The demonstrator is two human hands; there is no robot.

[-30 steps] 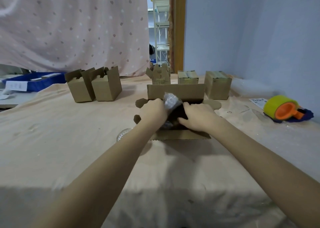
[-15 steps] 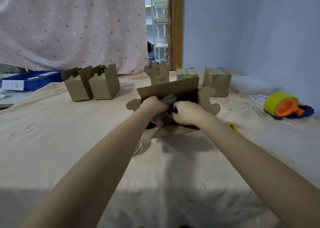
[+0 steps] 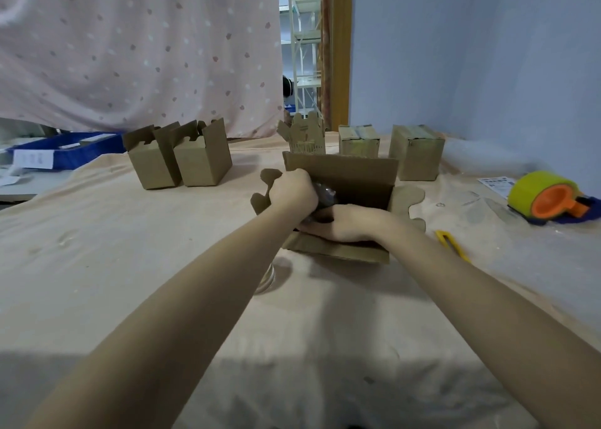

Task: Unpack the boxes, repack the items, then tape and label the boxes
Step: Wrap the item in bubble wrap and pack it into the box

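Cardboard is nearly everywhere on this table point(image 3: 97, 266). At the left of the frame two open boxes point(image 3: 180, 157) stand side by side, and further right, at the back, stand one more open box and two closed boxes point(image 3: 387, 148). In the middle is the open box point(image 3: 344, 181) in hand. The left hand point(image 3: 294, 189) grips a bundle in clear wrap point(image 3: 325, 194) at the mouth of this box, its fingers curled round it. The right hand point(image 3: 346, 222) lies low over the near edge; whether its fingers hold the bundle or only the box, I cannot tell. I judge the step to be packing or unpacking this bundle. Next, the flaps must be folded shut. For that, the tape dispenser point(image 3: 549, 197) waits at the right edge, with a yellow cutter point(image 3: 450, 243) nearer the box.
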